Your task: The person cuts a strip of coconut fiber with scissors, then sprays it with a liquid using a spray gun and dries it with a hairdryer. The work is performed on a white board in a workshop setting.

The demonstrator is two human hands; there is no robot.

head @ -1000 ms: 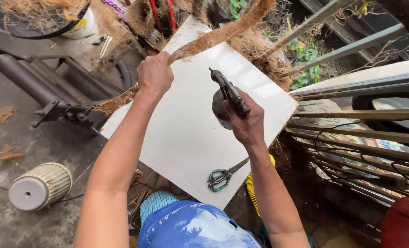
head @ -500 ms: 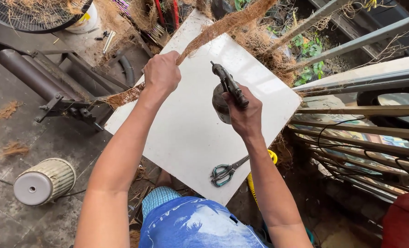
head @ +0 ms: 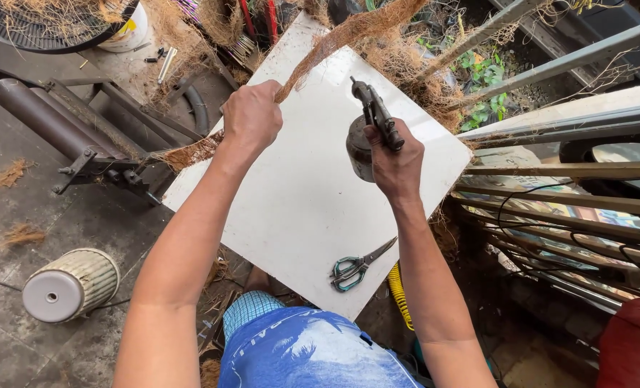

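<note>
White square board on cluttered floor; left hand fist-closed around brown coconut-fibre strip, right hand gripping dark metal spray gun just beside.

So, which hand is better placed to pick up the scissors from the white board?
Probably the right hand: the scissors lie below it, on its side. But it holds a spray gun, and the left hand holds the fibre strip.

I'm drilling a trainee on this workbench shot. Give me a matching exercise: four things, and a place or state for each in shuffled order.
Things:
1. Fibre strip
2. Spray gun
3. Scissors
4. Spool

Places:
A. lying on the white board, near edge
B. gripped in the left hand
C. on the floor, lower left
D. held in the right hand

Pairs: 1-B, 2-D, 3-A, 4-C
</note>
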